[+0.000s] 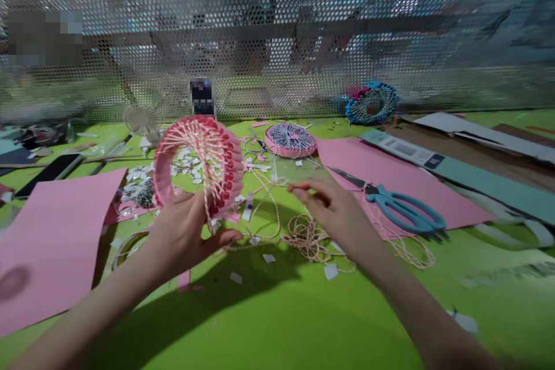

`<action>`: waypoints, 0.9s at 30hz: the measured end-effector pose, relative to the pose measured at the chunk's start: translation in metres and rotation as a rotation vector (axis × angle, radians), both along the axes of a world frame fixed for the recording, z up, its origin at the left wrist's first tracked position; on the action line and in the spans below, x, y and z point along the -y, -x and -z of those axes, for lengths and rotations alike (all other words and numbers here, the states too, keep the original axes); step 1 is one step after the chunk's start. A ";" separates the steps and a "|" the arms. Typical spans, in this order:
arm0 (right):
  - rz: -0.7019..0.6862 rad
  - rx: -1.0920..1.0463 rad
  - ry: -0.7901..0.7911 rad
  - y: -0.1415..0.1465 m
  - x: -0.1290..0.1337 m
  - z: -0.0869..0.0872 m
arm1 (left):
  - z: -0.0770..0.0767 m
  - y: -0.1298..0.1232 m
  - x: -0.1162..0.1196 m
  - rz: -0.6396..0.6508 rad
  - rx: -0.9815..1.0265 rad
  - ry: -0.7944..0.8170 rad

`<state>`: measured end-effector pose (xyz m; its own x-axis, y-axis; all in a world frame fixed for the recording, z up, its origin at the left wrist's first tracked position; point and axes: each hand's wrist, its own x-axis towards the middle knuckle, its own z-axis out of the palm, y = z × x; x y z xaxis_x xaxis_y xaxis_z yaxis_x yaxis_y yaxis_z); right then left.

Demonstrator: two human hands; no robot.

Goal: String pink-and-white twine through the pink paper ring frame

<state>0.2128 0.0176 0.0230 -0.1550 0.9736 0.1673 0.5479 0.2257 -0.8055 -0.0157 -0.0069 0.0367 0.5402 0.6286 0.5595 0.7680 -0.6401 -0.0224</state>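
A round pink paper ring (162, 176), laced across with pale pink twisted string, stands raised in my left hand (186, 231). The fingers pass behind and inside its lower rim, and the thumb points right below it. Off to the right, my right hand (329, 208) pinches the pale string (281, 181) between thumb and fingertips. Some of this string loops down to the table between the hands. Below my right hand lies a loose tangle of pink string (307, 237).
Blue-handled scissors (403, 208) lie on a pink sheet (351, 156) at right. Another pink sheet (56, 243) covers the left side. Behind are a purple-laced pink disc (290, 140), a blue woven ring (372, 104) and a perforated metal screen (277, 40). Paper scraps (331, 271) dot the green table.
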 end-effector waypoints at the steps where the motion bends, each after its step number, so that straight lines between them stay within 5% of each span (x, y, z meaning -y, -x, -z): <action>1: 0.126 0.127 -0.083 -0.008 -0.003 -0.002 | -0.002 0.003 -0.002 -0.039 -0.027 -0.006; 5: 0.478 0.674 -0.019 -0.044 -0.014 -0.010 | -0.013 0.018 -0.014 -0.197 -0.182 -0.003; 11: 0.121 0.882 0.312 -0.059 -0.009 -0.016 | -0.041 0.039 -0.019 -0.298 -0.347 -0.174; 18: 0.054 1.026 0.248 -0.045 -0.018 0.005 | -0.057 0.032 -0.008 -0.011 -0.376 -0.333; 23: -0.050 0.865 -0.025 -0.024 -0.013 0.006 | -0.055 0.012 0.001 0.078 -0.410 -0.338; 27: -0.363 0.063 -0.051 0.018 0.013 0.000 | -0.051 -0.007 0.006 0.142 -0.450 -0.275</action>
